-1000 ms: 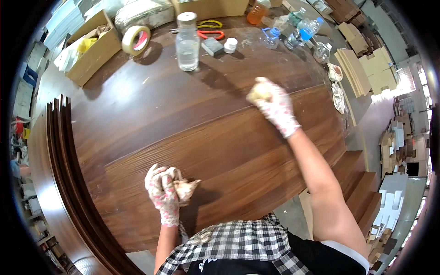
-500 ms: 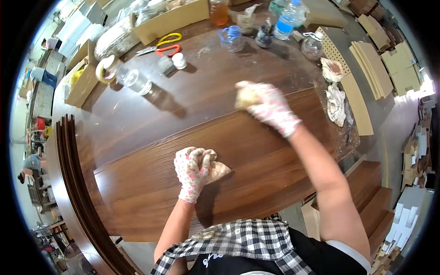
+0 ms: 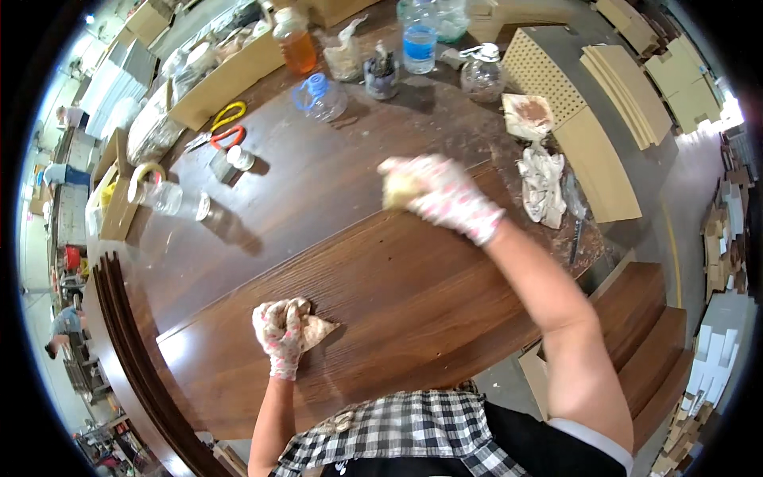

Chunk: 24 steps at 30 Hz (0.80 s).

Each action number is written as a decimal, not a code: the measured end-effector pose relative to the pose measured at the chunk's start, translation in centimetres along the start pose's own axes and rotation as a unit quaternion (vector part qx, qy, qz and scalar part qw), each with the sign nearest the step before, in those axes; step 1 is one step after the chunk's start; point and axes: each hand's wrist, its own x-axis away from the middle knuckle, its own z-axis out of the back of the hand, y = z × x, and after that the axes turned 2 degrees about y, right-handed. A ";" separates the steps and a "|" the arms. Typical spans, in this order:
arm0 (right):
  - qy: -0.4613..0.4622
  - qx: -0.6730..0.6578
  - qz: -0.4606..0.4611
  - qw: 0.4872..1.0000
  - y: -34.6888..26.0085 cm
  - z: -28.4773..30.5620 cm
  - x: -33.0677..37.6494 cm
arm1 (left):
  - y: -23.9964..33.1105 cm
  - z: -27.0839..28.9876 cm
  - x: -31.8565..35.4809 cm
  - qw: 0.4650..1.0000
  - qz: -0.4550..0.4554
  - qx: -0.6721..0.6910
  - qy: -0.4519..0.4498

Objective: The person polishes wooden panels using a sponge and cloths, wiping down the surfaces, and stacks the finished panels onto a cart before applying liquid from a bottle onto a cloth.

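Note:
A long brown wood-grain board (image 3: 381, 298) lies across the table in front of me. My left hand (image 3: 276, 330), in a white glove with a pink pattern, is closed around a crumpled beige cloth (image 3: 318, 332) on the left part of the board. One corner of the cloth sticks out to the right. Near the board's far edge, my right hand (image 3: 453, 199), in a matching glove, grips a pale yellowish wad (image 3: 401, 191), slightly blurred. I cannot tell whether the wad is cloth or sponge.
Scissors (image 3: 226, 127), a clear bottle lying down (image 3: 171, 199) and a blue-capped bottle (image 3: 322, 99) occupy the far table. An orange-liquid bottle (image 3: 296, 44) stands behind. White rags (image 3: 543, 184) lie at right. Dark strips (image 3: 131, 342) line the left side.
The view has turned, so the table items appear farther left. My left hand with the cloth is closer to the board's left end. Both hands keep their grip.

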 end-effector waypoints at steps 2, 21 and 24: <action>0.001 0.032 0.041 0.999 0.6 -0.6 0.4 | -0.5 0.0 0.3 1.000 -0.001 0.017 0.015; 0.044 0.192 -0.135 0.971 6.5 7.4 3.4 | -1.0 -0.2 0.6 0.996 0.045 0.075 0.012; 0.059 0.253 -0.248 0.933 6.4 9.0 3.7 | -0.6 -0.2 0.2 1.000 -0.002 0.031 0.005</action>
